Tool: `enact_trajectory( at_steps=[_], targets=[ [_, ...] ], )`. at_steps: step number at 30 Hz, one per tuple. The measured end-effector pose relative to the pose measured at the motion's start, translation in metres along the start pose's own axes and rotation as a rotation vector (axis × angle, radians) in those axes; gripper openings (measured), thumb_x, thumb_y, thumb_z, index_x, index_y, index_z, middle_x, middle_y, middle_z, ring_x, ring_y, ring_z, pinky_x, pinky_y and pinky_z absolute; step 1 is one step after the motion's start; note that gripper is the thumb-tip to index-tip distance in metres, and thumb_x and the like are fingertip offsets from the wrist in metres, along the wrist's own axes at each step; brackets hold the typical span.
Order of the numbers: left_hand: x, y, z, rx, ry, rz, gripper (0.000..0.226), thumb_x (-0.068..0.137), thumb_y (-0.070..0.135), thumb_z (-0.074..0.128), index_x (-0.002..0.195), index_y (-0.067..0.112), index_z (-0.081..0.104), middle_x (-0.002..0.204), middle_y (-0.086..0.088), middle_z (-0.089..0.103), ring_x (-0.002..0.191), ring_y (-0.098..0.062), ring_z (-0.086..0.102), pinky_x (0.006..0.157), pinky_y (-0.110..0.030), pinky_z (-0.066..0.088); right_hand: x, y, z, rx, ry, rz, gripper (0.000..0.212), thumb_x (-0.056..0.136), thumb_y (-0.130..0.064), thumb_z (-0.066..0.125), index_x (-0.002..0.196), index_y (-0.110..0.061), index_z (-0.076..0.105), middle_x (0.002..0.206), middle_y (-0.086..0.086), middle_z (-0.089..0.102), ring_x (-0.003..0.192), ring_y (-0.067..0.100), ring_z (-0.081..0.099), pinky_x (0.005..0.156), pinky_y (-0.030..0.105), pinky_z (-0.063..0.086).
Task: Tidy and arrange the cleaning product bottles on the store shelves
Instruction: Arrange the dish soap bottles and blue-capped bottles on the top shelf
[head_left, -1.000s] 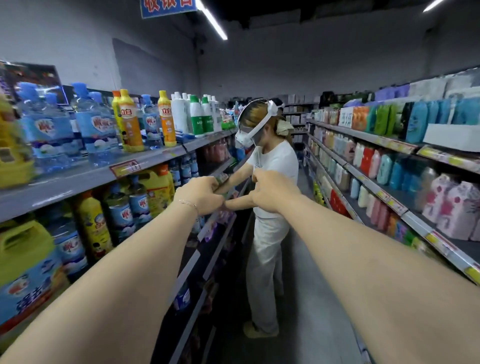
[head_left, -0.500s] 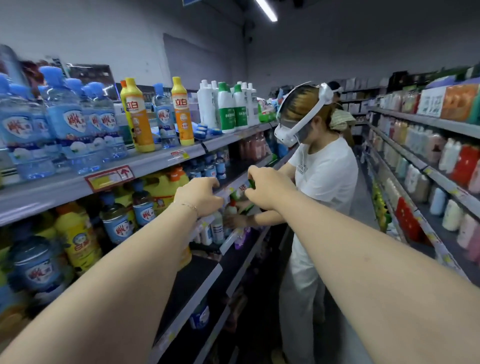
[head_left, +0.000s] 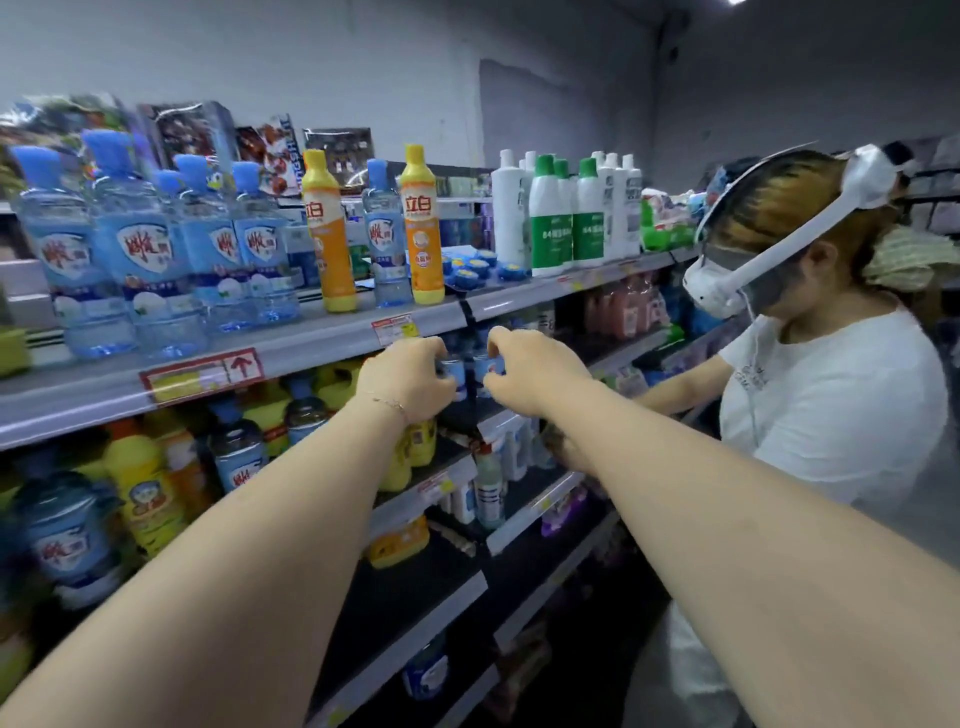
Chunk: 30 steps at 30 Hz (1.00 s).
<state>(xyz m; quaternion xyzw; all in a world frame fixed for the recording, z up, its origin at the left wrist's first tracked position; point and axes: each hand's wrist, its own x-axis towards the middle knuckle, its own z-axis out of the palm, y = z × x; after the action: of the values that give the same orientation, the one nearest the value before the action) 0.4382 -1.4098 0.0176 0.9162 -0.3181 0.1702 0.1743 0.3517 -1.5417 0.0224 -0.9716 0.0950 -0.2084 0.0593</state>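
Head cam: both arms reach in under the top shelf (head_left: 322, 345). The left hand (head_left: 410, 374) has its fingers curled round a small blue-label bottle (head_left: 453, 373). The right hand (head_left: 535, 366) pinches a 2nd small bottle (head_left: 491, 366) betw. thumb & fingers. These two stand upright, side by side, on the tier just below the top shelf, near its front; their label text is too small to read. On the top shelf, left end: big clear bottles (head_left: 135, 249) w/ blue caps, holding pale blue liquid; labels show a white shield w/ red Chinese chars, blurred. Next come two yellow-orange dish-soap bottles (head_left: 422, 223) marked "立白", w/ a smaller clear blue bottle (head_left: 384, 234) betw. them. Then low round blue tubs (head_left: 478, 267), contents not visible. Then white bottles w/ green caps (head_left: 550, 218), green labels starting "84". On the shelf rim sit a red-yellow price tag (head_left: 397, 328) & a red-framed sign w/ an up arrow (head_left: 202, 371), print unreadable. The lower tier at left holds yellow jugs (head_left: 140, 478) & more blue-cap bottles (head_left: 236, 452). At right a 2nd person in a white T-shirt (head_left: 831, 405), w/ a white head rig, reaches into the shelves.
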Motion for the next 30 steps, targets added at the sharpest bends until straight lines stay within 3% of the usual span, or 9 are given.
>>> enact_trajectory(
  at_steps=[2, 7, 12, 17, 21, 25, 27, 30],
  targets=[
    [0.013, -0.005, -0.002, 0.015, 0.049, -0.023, 0.032, 0.087, 0.032, 0.054, 0.117, 0.023, 0.06, 0.119, -0.003, 0.063, 0.107, -0.025, 0.057, 0.088, -0.039, 0.051, 0.018, 0.002, 0.004, 0.03, 0.0, -0.037, 0.032, 0.091, -0.029, 0.049, 0.12, -0.014, 0.047, 0.118, 0.009, 0.056, 0.097, 0.031, 0.054, 0.073, 0.036, 0.039],
    [0.051, -0.019, -0.008, 0.076, 0.157, -0.099, 0.029, 0.091, 0.031, 0.051, 0.117, 0.02, 0.059, 0.12, -0.004, 0.062, 0.106, -0.026, 0.057, 0.084, -0.037, 0.049, 0.065, 0.005, 0.013, 0.088, 0.032, -0.118, 0.027, 0.091, -0.026, 0.049, 0.114, -0.013, 0.049, 0.109, 0.009, 0.058, 0.085, 0.027, 0.05, 0.068, 0.034, 0.04],
    [0.098, -0.038, -0.012, 0.085, 0.25, -0.144, 0.027, 0.092, 0.03, 0.049, 0.113, 0.018, 0.062, 0.114, -0.004, 0.063, 0.098, -0.025, 0.057, 0.074, -0.032, 0.045, 0.128, 0.012, 0.024, 0.153, 0.112, -0.11, 0.021, 0.091, -0.028, 0.049, 0.105, -0.014, 0.053, 0.11, 0.006, 0.059, 0.092, 0.028, 0.055, 0.07, 0.034, 0.041],
    [0.146, -0.061, -0.016, 0.057, 0.303, -0.22, 0.024, 0.092, 0.03, 0.048, 0.107, 0.018, 0.063, 0.107, -0.004, 0.065, 0.089, -0.025, 0.059, 0.072, -0.033, 0.047, 0.192, 0.018, 0.025, 0.182, 0.248, -0.086, 0.014, 0.09, -0.031, 0.047, 0.088, -0.018, 0.048, 0.087, 0.002, 0.056, 0.081, 0.028, 0.054, 0.065, 0.033, 0.04],
    [0.176, -0.077, -0.013, 0.065, 0.307, -0.265, 0.026, 0.092, 0.032, 0.047, 0.109, 0.018, 0.061, 0.11, -0.005, 0.066, 0.095, -0.028, 0.06, 0.081, -0.04, 0.052, 0.233, 0.023, 0.034, 0.236, 0.374, -0.048, 0.028, 0.092, -0.044, 0.045, 0.096, -0.017, 0.038, 0.084, 0.001, 0.05, 0.074, 0.026, 0.049, 0.062, 0.033, 0.037],
    [0.201, -0.096, -0.009, 0.084, 0.278, -0.335, 0.031, 0.093, 0.041, 0.046, 0.111, 0.018, 0.055, 0.11, -0.008, 0.064, 0.095, -0.03, 0.059, 0.083, -0.043, 0.052, 0.267, 0.022, 0.051, 0.296, 0.418, -0.011, 0.055, 0.091, -0.055, 0.045, 0.12, -0.009, 0.036, 0.091, 0.005, 0.054, 0.074, 0.027, 0.052, 0.059, 0.034, 0.04],
    [0.213, -0.102, -0.006, 0.066, 0.276, -0.358, 0.036, 0.094, 0.046, 0.045, 0.113, 0.016, 0.052, 0.11, -0.009, 0.063, 0.094, -0.03, 0.059, 0.083, -0.045, 0.052, 0.281, 0.022, 0.06, 0.339, 0.422, -0.015, 0.053, 0.09, -0.055, 0.046, 0.116, -0.011, 0.035, 0.092, 0.004, 0.056, 0.071, 0.027, 0.051, 0.058, 0.033, 0.037],
    [0.227, -0.105, -0.004, 0.005, 0.296, -0.367, 0.05, 0.092, 0.055, 0.046, 0.118, 0.013, 0.051, 0.111, -0.01, 0.063, 0.096, -0.029, 0.06, 0.085, -0.045, 0.052, 0.302, 0.019, 0.07, 0.482, 0.412, -0.037, 0.047, 0.088, -0.054, 0.051, 0.109, -0.015, 0.036, 0.099, 0.004, 0.062, 0.08, 0.028, 0.06, 0.065, 0.037, 0.046]
  ],
)
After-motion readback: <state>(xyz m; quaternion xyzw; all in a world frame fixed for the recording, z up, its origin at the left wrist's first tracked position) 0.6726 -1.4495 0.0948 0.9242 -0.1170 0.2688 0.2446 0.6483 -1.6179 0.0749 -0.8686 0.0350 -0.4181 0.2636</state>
